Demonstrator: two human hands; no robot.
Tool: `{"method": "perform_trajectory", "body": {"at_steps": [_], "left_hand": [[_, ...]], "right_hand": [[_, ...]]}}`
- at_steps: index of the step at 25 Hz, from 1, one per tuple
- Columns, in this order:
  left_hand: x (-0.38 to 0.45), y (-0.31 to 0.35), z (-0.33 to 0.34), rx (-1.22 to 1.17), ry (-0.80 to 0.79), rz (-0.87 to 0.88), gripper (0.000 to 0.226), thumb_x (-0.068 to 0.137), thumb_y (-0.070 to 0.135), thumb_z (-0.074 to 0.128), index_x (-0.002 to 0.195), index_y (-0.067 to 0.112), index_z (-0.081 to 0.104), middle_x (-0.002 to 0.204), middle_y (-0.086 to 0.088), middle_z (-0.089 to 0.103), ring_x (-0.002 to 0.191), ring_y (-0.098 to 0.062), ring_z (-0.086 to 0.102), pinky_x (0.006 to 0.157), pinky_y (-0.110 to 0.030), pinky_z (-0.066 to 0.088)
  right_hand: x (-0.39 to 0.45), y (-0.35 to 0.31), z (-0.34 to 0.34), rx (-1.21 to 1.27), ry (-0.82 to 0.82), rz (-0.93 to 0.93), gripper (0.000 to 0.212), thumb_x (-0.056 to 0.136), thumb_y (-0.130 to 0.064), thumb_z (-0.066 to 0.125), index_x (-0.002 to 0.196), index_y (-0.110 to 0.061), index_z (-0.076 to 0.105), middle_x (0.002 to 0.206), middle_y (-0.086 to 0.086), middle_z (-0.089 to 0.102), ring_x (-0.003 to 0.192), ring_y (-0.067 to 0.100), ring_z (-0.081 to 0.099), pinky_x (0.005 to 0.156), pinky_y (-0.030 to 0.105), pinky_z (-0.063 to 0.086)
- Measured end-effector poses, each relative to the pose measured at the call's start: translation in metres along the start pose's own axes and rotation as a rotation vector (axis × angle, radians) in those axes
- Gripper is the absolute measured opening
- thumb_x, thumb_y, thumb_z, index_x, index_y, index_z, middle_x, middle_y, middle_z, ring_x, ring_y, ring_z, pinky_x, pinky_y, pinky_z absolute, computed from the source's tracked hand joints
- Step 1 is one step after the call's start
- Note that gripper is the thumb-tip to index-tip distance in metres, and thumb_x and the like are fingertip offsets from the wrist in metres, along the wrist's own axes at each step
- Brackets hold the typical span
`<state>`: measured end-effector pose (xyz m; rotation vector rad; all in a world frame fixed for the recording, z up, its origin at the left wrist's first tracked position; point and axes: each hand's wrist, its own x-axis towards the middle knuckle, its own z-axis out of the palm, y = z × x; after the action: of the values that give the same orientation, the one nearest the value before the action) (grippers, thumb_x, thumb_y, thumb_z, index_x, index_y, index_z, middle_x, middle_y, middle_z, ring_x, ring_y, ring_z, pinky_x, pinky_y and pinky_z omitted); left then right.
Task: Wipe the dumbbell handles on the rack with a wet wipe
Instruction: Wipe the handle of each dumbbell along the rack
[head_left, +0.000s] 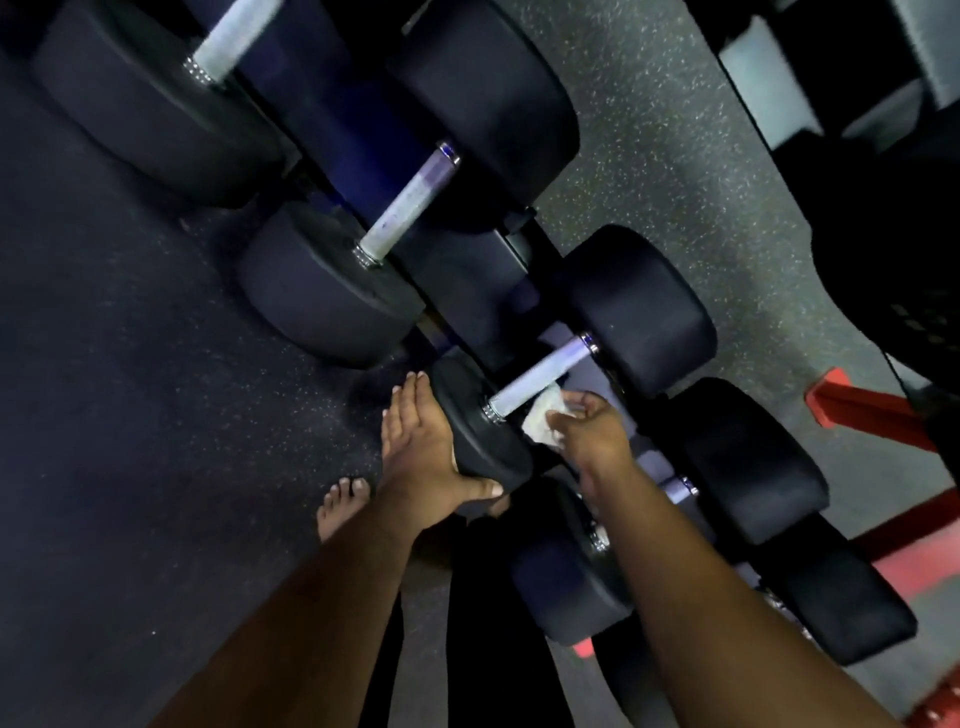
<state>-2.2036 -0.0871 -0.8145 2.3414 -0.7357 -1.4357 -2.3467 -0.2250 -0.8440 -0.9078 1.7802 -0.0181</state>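
I'm mid-wipe on 1 dumbbell, the third of the row as the head view shows it. My right hand (587, 426) pinches the crumpled wipe (543, 415) between thumb and fingertips and holds it against the near side of the handle (540, 376), close to the collar at its lower end. The wipe touches the bar from beside it and is not wrapped around it. My left hand (426, 447) lies flat with straight fingers against the outer face of that dumbbell's near head (478, 431), thumb hooked under its edge, steadying it on the rack (467, 291).

2 more handles show farther up the rack, pale and bare, with nothing touching them. A fourth dumbbell sits nearer to me, its bar mostly hidden under my right forearm. Whether any of these has been cleaned I cannot tell.

My judgement: the step in hand is this third handle, and only its lower end is covered now. The next move calls for folding the wipe around the bar and drawing it up toward the far collar, while the left hand keeps the head from rolling. A loose pinch could let the wipe slip off into the rack.
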Motion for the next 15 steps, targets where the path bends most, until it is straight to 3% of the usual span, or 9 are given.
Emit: {"method": "perform_trajectory", "body": {"at_steps": [3, 7, 11, 15], "left_hand": [[0.002, -0.002, 0.001, 0.035, -0.023, 0.004, 0.163, 0.047, 0.057, 0.095, 0.158, 0.01, -0.015, 0.168, -0.003, -0.015, 0.154, -0.022, -0.018, 0.126, -0.042, -0.009], [0.002, -0.003, 0.001, 0.058, -0.03, 0.015, 0.164, 0.048, 0.061, 0.094, 0.157, 0.01, -0.018, 0.168, -0.004, -0.017, 0.154, -0.022, -0.018, 0.124, -0.038, -0.012], [0.002, -0.005, 0.002, 0.052, -0.018, 0.021, 0.165, 0.047, 0.062, 0.093, 0.156, 0.013, -0.02, 0.167, -0.001, -0.018, 0.154, -0.02, -0.019, 0.122, -0.034, -0.015], [0.004, -0.006, 0.002, 0.066, -0.03, 0.022, 0.165, 0.049, 0.064, 0.092, 0.155, 0.01, -0.023, 0.167, -0.004, -0.019, 0.154, -0.022, -0.019, 0.125, -0.037, -0.011]], "right_hand": [[0.004, -0.001, -0.007, 0.084, 0.082, -0.032, 0.036, 0.091, 0.009, 0.057, 0.119, -0.013, 0.063, 0.112, 0.014, 0.07, 0.102, 0.03, 0.068, 0.097, 0.046, 0.054], [0.004, -0.01, 0.023, 0.239, 0.226, -0.129, 0.022, 0.093, -0.003, 0.052, 0.104, -0.019, 0.062, 0.094, 0.005, 0.068, 0.081, 0.018, 0.063, 0.081, 0.039, 0.05], [0.001, -0.018, 0.055, 0.3, 0.333, -0.131, 0.021, 0.094, 0.002, 0.043, 0.097, -0.017, 0.054, 0.08, -0.003, 0.058, 0.069, 0.011, 0.052, 0.067, 0.03, 0.045], [-0.025, -0.013, 0.062, 0.502, 0.174, -0.061, 0.016, 0.094, -0.001, 0.047, 0.087, -0.014, 0.055, 0.074, 0.002, 0.052, 0.066, 0.013, 0.049, 0.063, 0.026, 0.043]]}}
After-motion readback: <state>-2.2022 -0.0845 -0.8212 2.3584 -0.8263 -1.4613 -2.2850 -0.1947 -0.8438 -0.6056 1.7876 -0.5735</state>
